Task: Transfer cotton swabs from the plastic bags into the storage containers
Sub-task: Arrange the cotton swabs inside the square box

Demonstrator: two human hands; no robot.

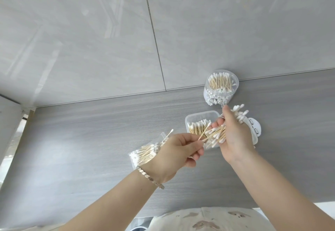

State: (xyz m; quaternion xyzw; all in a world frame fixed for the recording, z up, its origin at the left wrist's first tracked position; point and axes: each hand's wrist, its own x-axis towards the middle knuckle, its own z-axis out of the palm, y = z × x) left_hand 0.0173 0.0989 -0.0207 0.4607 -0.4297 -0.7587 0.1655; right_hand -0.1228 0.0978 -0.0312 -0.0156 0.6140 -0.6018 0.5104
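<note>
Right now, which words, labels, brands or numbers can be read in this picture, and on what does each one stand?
None can be read. The plastic bag, the cotton swabs, the round container and the rectangular container show no print or label. The cloth at the bottom edge bears only brown blotches, not letters.

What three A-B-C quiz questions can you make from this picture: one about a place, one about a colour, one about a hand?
1. Where does the round jar stand? A. on a chair B. beside the wall C. on the floor
2. What colour are the swab tips? A. blue B. pink C. white
3. What is the right hand doing? A. gripping a bundle of swabs B. lying flat C. holding a spoon
Answers: 1 B, it stands at the counter's back edge. 2 C, all look white. 3 A, its fingers curl round the bundle; the left hand pinches one swab.
</note>
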